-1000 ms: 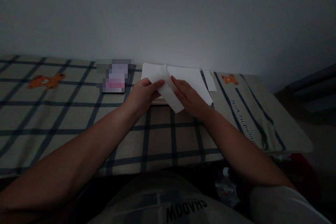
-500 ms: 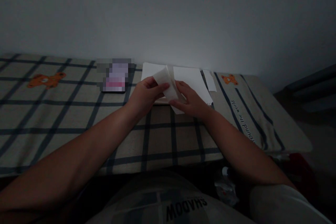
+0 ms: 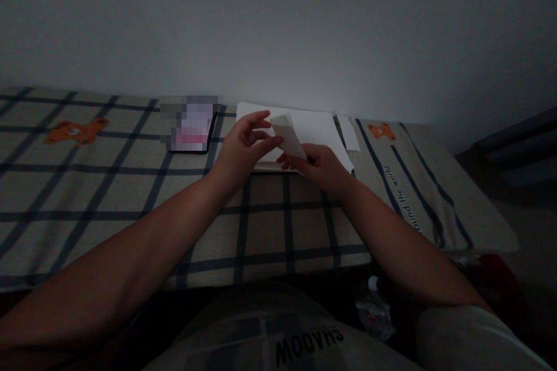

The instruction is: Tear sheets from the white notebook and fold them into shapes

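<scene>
A small folded piece of white paper [image 3: 289,134] is tilted up between my hands. My right hand [image 3: 321,167] pinches its lower end, with thumb and fingers closed on it. My left hand [image 3: 243,142] is at the paper's left edge, its thumb tip touching it. The index finger of that hand is lifted and apart from the thumb, so the hand is open. Below and behind the folded piece lies a stack of white paper sheets [image 3: 314,124], partly covered by both hands.
A phone [image 3: 194,127] with a blurred screen lies to the left on the checked tablecloth [image 3: 130,191]. A narrow paper strip [image 3: 348,133] is right of the stack. Behind the table rises a wall [image 3: 278,29]. A bottle with a white cap [image 3: 373,287] stands below the table edge.
The paper has become a smaller, more compact piece between my hands. My left fingers have spread away from it, and my right hand has closed on its lower end.
</scene>
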